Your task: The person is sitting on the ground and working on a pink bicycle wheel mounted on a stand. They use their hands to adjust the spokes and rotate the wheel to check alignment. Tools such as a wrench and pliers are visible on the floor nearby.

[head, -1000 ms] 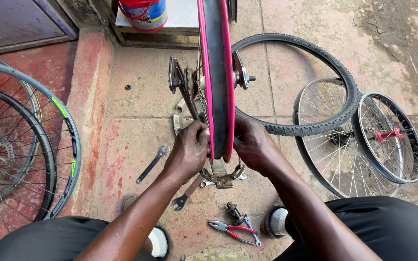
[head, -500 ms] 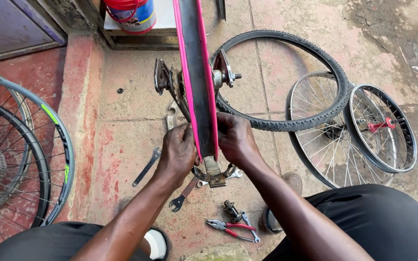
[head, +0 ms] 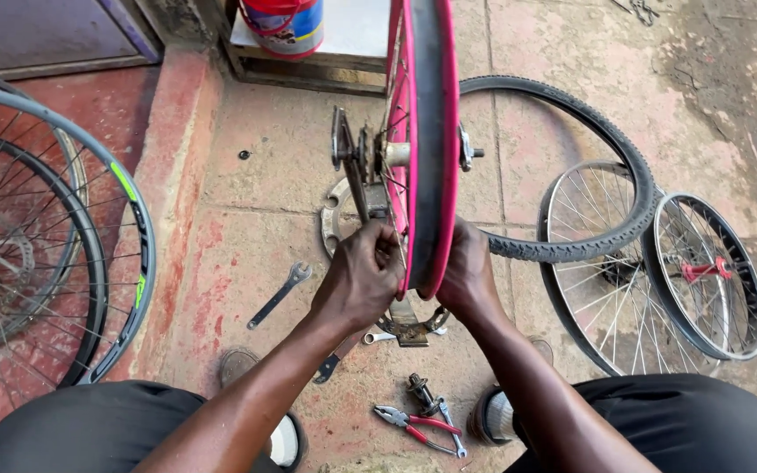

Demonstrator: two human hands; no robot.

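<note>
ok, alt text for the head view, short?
Seen from above, a person's left hand and right hand grip the bottom of an upright pink-rimmed bicycle wheel over a paved floor. A wrench and red-handled pliers lie near, with a loose tyre and spare wheels at right.

Both hands [head: 413,276] on pink wheel [head: 422,131]

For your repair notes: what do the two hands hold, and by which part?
Both the left hand and right hand grip the pink-rimmed bicycle wheel at its lower rim.
</note>
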